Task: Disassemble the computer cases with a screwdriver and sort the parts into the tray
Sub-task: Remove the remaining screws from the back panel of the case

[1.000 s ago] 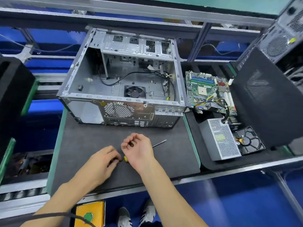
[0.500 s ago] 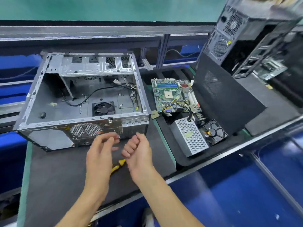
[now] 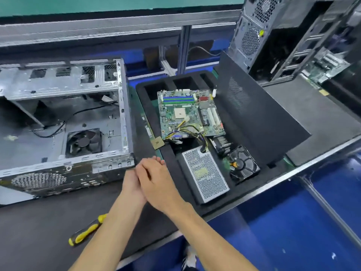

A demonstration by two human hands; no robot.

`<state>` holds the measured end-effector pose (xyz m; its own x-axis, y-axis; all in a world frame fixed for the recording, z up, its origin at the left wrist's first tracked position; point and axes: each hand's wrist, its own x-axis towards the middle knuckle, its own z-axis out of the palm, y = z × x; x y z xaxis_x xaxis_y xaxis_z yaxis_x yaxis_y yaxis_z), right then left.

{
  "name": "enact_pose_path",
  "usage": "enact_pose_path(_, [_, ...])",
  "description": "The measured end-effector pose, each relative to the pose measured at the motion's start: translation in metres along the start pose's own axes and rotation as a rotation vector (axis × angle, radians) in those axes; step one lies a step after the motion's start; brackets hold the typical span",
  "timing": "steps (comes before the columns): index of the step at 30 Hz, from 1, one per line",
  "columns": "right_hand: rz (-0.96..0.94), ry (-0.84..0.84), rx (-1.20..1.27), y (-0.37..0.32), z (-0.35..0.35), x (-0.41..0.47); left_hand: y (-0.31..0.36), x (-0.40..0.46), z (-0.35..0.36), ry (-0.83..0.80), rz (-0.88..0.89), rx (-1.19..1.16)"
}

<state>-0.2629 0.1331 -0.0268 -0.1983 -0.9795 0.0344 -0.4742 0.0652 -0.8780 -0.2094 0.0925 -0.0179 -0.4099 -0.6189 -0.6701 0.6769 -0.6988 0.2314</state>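
The left hand (image 3: 131, 185) and right hand (image 3: 156, 180) overlap with straight fingers, holding nothing, at the near right corner of the open, perforated grey steel computer case (image 3: 64, 124) on the dark felt worktop (image 3: 29, 231). The yellow-and-black-handled screwdriver (image 3: 86, 230) lies near the worktop's front edge. The black foam tray (image 3: 170, 153) beside it carries a green motherboard (image 3: 190, 112) and a meshed silver power supply (image 3: 204, 175).

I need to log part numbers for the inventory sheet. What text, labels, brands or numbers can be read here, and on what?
None can be read.
Label on the power supply: blurred.
Mark on the small gold chip beside the motherboard: too small.
Motherboard printing: too small.
Sticker on the fan: unreadable.
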Motion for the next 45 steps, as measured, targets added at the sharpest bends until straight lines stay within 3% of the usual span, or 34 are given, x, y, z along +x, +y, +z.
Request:
enact_pose_path(3, [-0.129, -0.047, -0.107, 0.02, -0.017, -0.004, -0.011, 0.013, 0.001, -0.013, -0.071, -0.049])
enact_pose_path(9, [-0.268, -0.051, -0.108, 0.043, -0.058, 0.008, -0.018, 0.045, 0.022, 0.193, -0.098, 0.127])
enact_pose_path(12, [-0.365, 0.133, -0.088, 0.049, -0.078, 0.016, -0.019, 0.058, 0.038, 0.147, -0.131, 0.322])
enact_pose_path(14, [-0.383, 0.295, -0.107, 0.057, -0.096, 0.02, -0.025, 0.074, 0.051, 0.182, -0.055, 0.453])
enact_pose_path(16, [-0.361, 0.407, -0.161, 0.069, -0.112, 0.022, -0.034, 0.085, 0.067, 0.224, 0.053, 0.64])
enact_pose_path(19, [-0.221, 0.425, -0.209, 0.088, -0.128, 0.026, -0.043, 0.102, 0.075, 0.212, 0.229, 1.006])
enact_pose_path(22, [-0.061, 0.346, -0.194, 0.104, -0.129, 0.031, -0.051, 0.113, 0.075, 0.049, 0.219, 1.262])
enact_pose_path(25, [0.002, 0.269, -0.133, 0.114, -0.119, 0.031, -0.05, 0.119, 0.073, 0.029, 0.188, 1.448])
enact_pose_path(30, [0.022, 0.254, -0.056, 0.118, -0.113, 0.031, -0.047, 0.119, 0.071, -0.023, 0.159, 1.506])
enact_pose_path(35, [0.052, 0.252, -0.075, 0.116, -0.112, 0.029, -0.041, 0.11, 0.069, -0.044, 0.201, 1.414])
enact_pose_path(38, [0.03, 0.331, -0.061, 0.107, -0.113, 0.024, -0.036, 0.094, 0.072, -0.075, 0.256, 1.414])
enact_pose_path(41, [-0.12, 0.453, 0.012, 0.085, -0.115, 0.022, -0.023, 0.063, 0.071, -0.094, 0.248, 1.541])
enact_pose_path(45, [-0.145, 0.368, 0.22, 0.027, -0.102, 0.037, 0.023, -0.001, 0.07, -0.106, 0.309, 1.774])
